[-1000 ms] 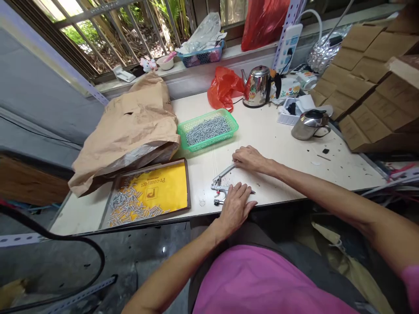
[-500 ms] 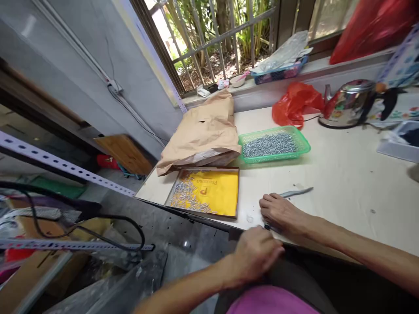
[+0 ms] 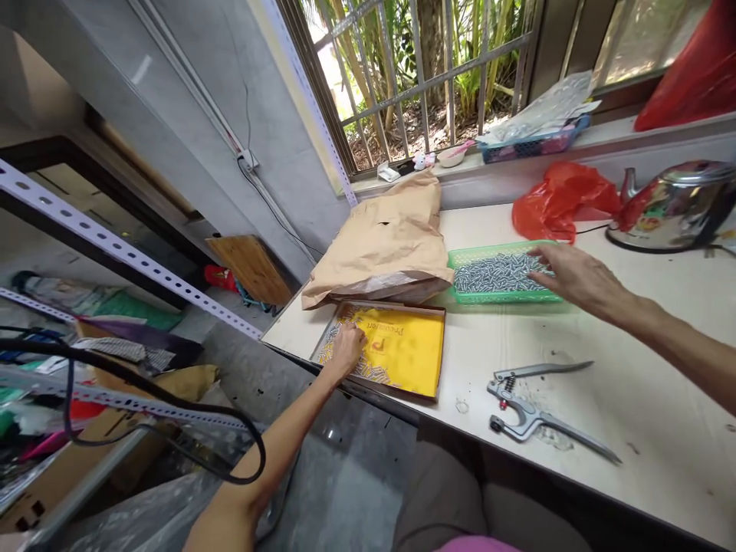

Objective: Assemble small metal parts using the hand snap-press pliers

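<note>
My left hand (image 3: 347, 348) is down in a shallow yellow-bottomed box (image 3: 411, 356), its fingers curled among many small silver metal pins (image 3: 373, 373). What those fingers hold, if anything, is hidden. Over the right end of a green plastic basket (image 3: 460, 297) reaches my right hand (image 3: 575, 274), fingers apart. Small dark-silver metal pieces (image 3: 494, 274) fill that basket. Spring-loaded hand pliers (image 3: 532, 418) with two long grey handles lie spread on the table near its front edge, touched by neither hand.
A large brown paper bag (image 3: 391, 238) lies behind the yellow box. Farther back are a red plastic bag (image 3: 560, 201) and a metal kettle (image 3: 675, 207). A black cable (image 3: 261, 452) loops at the left, and a barred window (image 3: 425, 84) is behind the table.
Both hands have left the pliers, which now lie in full view. My left hand has gone left into the yellow box, my right hand up to the green basket. The view has shifted.
</note>
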The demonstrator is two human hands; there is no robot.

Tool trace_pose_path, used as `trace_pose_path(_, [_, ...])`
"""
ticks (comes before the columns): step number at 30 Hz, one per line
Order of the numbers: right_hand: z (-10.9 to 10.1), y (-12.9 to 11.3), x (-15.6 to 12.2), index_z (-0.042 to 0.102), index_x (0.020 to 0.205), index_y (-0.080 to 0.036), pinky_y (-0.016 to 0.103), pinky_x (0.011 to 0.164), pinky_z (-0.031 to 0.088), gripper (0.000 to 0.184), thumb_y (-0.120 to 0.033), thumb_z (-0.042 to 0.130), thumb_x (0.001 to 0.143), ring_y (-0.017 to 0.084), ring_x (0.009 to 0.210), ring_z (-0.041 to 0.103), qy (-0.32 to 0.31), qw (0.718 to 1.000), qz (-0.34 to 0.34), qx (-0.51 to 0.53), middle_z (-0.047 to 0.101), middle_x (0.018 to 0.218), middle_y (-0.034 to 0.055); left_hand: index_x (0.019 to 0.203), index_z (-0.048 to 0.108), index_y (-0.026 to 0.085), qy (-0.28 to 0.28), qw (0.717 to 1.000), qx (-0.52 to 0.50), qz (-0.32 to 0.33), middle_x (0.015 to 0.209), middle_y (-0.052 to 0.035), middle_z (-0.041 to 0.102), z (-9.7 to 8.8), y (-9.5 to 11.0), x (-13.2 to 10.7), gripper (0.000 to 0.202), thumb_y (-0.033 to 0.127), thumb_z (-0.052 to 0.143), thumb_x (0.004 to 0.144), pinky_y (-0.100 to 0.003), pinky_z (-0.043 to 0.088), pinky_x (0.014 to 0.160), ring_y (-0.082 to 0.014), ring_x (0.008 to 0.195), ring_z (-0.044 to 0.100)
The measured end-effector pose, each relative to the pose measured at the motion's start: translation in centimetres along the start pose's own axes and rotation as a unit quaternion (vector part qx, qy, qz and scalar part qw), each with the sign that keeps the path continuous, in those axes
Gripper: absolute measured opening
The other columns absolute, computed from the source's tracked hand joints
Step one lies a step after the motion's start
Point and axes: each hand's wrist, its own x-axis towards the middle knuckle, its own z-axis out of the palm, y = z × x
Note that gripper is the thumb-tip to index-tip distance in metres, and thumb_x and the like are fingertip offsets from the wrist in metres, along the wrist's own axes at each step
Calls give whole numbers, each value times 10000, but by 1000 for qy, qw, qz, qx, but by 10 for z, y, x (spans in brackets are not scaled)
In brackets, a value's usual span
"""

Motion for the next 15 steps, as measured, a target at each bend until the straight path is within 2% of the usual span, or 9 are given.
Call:
trace_pose_path(3, [10,2,-13,493,1194,-193,432,720,438,364,-415,404,920,313,848,583,-24,999,-24,6,571,1108,183,754,691,131,-9,1000,12,-1,915,-133,657,4,2,4,197,124,503,812,-297,408,809,-231,960,553])
trace_pose_path(7, [15,-20,-58,559,1153,-204,394,731,467,332,-409,418,932,263,836,602,-63,998,-25,17,604,1042,123,771,681,117,-14,1000,21,-1,932,-162,657,3,2,9,227,82,458,800,-300,409,793,-229,925,570])
trace_pose_path(10, [7,-40,-101,604,1092,-197,351,759,479,307,-380,405,949,221,854,618,-110,993,-15,43,612,1038,99,795,674,108,-24,999,20,12,905,-163,663,-1,-2,11,239,120,437,822,-307,416,780,-231,885,590])
trace_pose_path(12, [-1,-50,-127,626,1065,-190,323,773,475,293,-343,401,956,202,873,619,-157,986,-12,64,614,1020,95,824,669,114,-11,1000,8,23,893,-149,669,-5,-3,12,240,159,433,832,-308,424,780,-233,882,599])
trace_pose_path(15, [-12,-60,-160,635,1050,-194,296,744,465,277,-316,403,963,184,850,606,-233,969,1,77,597,983,84,821,660,153,40,995,-89,5,857,-96,681,-13,14,10,181,236,501,796,-292,451,749,-219,845,612])
